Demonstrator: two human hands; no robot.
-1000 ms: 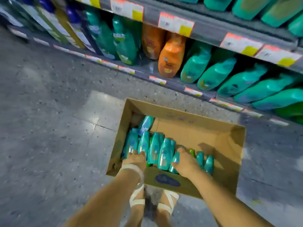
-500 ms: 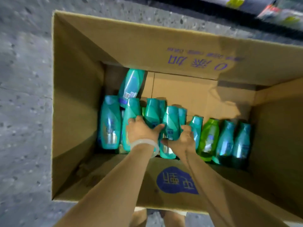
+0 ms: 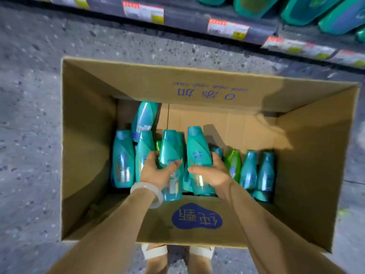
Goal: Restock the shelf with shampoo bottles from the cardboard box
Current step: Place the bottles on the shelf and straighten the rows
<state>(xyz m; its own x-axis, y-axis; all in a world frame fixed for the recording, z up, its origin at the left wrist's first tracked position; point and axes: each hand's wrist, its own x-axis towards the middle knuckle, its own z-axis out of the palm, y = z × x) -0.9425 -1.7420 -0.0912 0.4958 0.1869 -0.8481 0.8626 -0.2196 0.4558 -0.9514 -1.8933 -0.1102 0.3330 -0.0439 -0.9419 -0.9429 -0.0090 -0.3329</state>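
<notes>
Both forearms are bare, with no sleeves showing anywhere up to the bottom edge of the frame. A pale, translucent white bangle [image 3: 153, 194] circles the wrist of the left hand [image 3: 156, 171]. The right hand [image 3: 212, 174] wears nothing. At bottom centre, two feet wear white-strapped sandals [image 3: 156, 252].

Teal shampoo bottles [image 3: 171, 155], one green bottle [image 3: 233, 161], brown cardboard box [image 3: 88, 135] with blue print, grey speckled floor [image 3: 29, 95]
</notes>
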